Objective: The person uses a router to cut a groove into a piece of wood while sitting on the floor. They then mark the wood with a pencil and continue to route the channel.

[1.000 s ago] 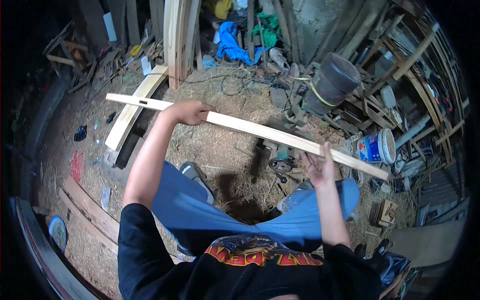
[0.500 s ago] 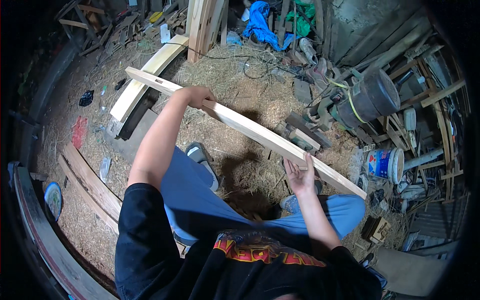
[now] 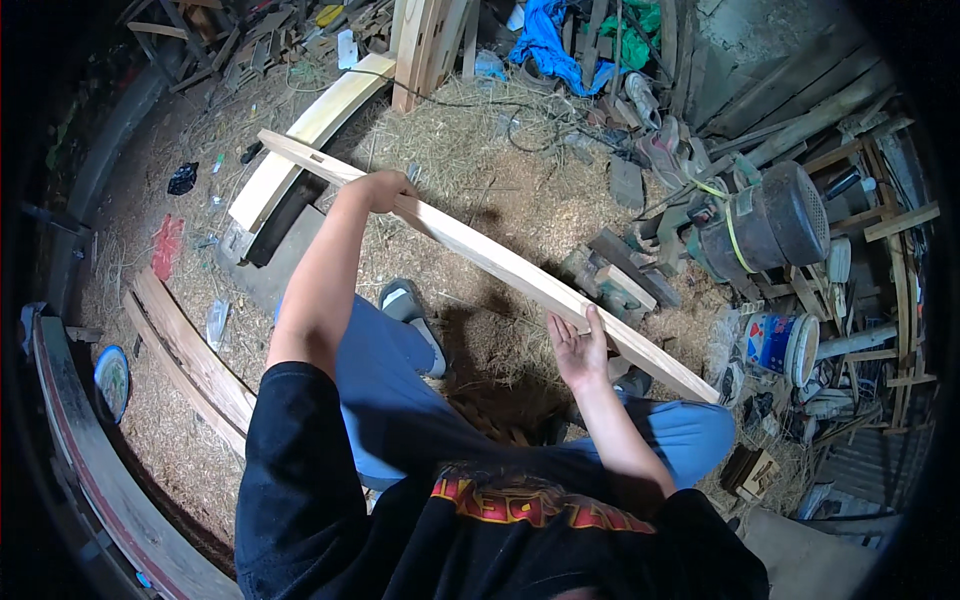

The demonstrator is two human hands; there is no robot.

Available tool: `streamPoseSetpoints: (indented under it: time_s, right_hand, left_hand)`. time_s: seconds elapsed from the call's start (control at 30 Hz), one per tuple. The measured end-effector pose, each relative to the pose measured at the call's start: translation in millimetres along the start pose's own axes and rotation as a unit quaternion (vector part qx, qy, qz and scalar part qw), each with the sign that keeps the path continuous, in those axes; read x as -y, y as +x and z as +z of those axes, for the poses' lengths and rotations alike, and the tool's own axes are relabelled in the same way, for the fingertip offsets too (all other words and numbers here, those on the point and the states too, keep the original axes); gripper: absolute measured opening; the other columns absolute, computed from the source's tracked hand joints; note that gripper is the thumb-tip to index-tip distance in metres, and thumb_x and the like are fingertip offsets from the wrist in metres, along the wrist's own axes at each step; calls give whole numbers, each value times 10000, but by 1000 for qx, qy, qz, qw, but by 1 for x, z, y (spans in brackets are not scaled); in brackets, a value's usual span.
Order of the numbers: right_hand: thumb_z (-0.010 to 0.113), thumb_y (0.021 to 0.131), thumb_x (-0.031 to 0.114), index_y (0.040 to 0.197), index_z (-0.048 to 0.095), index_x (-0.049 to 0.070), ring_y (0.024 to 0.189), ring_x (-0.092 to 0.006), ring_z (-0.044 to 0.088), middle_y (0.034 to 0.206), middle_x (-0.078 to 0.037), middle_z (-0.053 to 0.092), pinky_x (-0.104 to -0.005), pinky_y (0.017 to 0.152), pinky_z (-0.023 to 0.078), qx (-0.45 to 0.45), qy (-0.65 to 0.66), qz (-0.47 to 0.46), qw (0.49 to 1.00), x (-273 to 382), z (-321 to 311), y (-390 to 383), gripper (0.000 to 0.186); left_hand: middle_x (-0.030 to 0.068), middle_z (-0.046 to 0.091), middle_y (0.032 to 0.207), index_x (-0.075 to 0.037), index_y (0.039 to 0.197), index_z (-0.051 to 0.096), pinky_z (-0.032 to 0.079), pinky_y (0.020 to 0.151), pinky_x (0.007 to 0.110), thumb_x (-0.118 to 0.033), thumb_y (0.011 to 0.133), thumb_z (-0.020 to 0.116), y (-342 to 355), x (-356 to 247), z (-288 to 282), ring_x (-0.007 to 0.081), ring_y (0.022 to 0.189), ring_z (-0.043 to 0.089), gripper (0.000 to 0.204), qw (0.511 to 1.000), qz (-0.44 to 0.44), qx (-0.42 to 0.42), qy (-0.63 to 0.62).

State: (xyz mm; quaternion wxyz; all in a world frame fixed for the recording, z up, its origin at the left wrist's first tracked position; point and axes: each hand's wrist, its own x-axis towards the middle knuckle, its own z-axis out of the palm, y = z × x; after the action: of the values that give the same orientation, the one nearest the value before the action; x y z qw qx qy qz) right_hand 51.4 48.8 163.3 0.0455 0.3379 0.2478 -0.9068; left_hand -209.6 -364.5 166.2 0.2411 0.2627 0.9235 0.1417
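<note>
A long pale wooden plank (image 3: 480, 247) slants across in front of me, its far left end pointing away and its right end near my right knee. A small slot is cut near its left end. My left hand (image 3: 380, 191) is closed over the plank left of the middle, fingers wrapped over the far side and partly hidden. Palm up, my right hand (image 3: 580, 352) supports the plank right of the middle, thumb against its face and fingertips at its lower edge. The left end lies over or just above a thick pale beam (image 3: 310, 135); contact there cannot be told.
A motor-driven machine (image 3: 765, 225) with a yellow-green band stands at the right, wood blocks (image 3: 630, 275) beside it. A paint bucket (image 3: 785, 345) lies behind my right knee. Curved planks (image 3: 185, 350) rest at the left. Shavings cover the floor (image 3: 460, 160); upright timbers (image 3: 425, 50) stand at the back.
The plank's right end has shifted slightly left and my right hand with it, still on the plank. The surroundings have slid a little right and down in view. My left hand keeps its hold.
</note>
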Motion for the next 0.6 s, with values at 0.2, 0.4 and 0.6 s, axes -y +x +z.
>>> streamPoseSetpoints:
  time_s: [0.2, 0.4, 0.6]
  right_hand:
    - [809, 864, 354, 1314, 478, -6, 1281, -322, 535, 1303, -183, 541, -442, 1156, 440, 32, -21, 35, 999, -10, -3, -5, 665]
    - [753, 923, 320, 1320, 479, -19, 1310, -343, 532, 1324, -201, 552, -451, 1176, 414, 31, 24, 48, 998, -28, -17, -4, 589]
    - [701, 960, 314, 1310, 527, 2, 1356, -325, 497, 1348, -174, 566, -467, 1207, 362, 60, 13, 45, 997, -40, -39, -11, 500]
  left_hand:
    - [159, 740, 1064, -83, 1131, 733, 545, 895, 386, 107, 681, 610, -3, 13, 4, 314, 1041, 697, 504, 1000, -2, -1, -9]
    - [144, 740, 1065, -127, 1159, 732, 550, 874, 399, -45, 705, 731, -2, 8, 6, 322, 1029, 696, 461, 998, 39, 20, 54]
    - [128, 732, 1054, -173, 1290, 633, 545, 888, 459, -251, 657, 883, 3, -78, 29, 351, 1009, 692, 686, 978, 200, 15, 60]
